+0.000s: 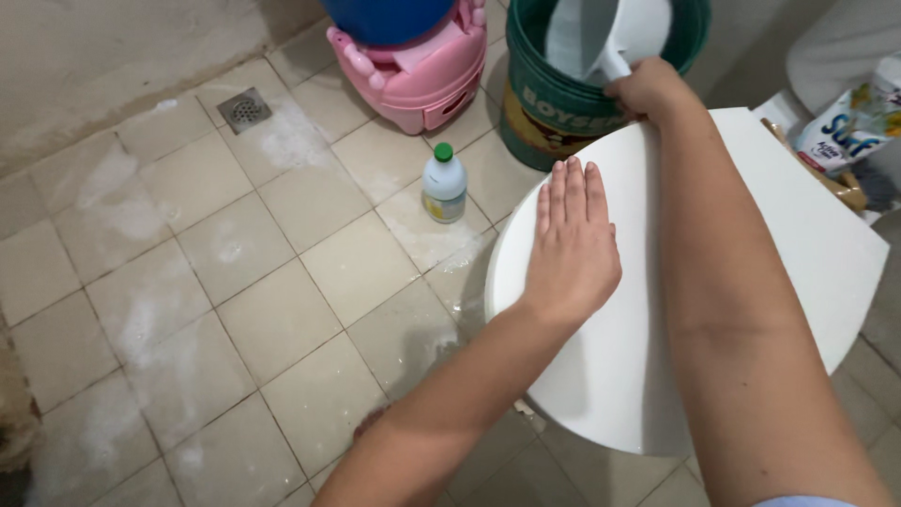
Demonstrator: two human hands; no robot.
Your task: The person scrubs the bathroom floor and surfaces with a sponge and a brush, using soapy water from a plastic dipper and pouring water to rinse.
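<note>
Left hand flat, fingers together, pressing on white toilet lid at centre. Right hand clamped on white dipper handle over green bucket at 12 o'clock. Bottle on floor, 10 o'clock from lid.

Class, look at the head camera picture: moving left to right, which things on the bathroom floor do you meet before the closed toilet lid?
Floor drain → pink potty → plastic bottle with green cap → green bucket, where the right hand grips a white scoop.
</note>
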